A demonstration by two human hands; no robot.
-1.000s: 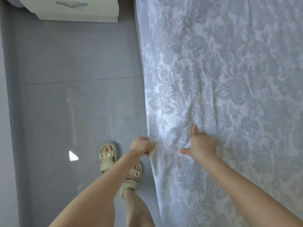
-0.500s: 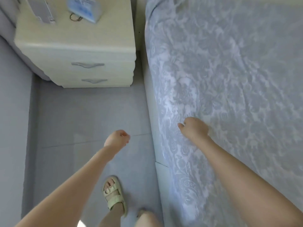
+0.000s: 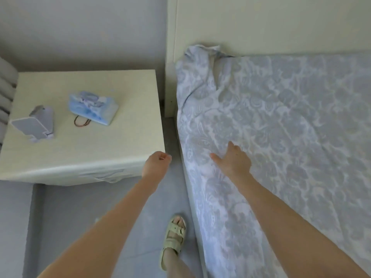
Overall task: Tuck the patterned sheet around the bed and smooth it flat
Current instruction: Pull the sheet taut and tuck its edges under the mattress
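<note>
Patterned sheet (image 3: 291,127): covers bed top, hangs over left side edge; corner bunched, loose against headboard (image 3: 261,25).
Floor gap (image 3: 172,127): narrow strip between nightstand (image 3: 90,141) and bed side.
Right hand (image 3: 234,162): palm flat on sheet near side edge, fingers spread, thumb out.
Left hand (image 3: 157,163): above gap beside nightstand corner, fingers curled into fist, nothing held.

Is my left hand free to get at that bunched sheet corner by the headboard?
Probably yes: the left hand holds nothing, and the floor gap beside the nightstand looks clear up to the sheet's bunched corner.
</note>
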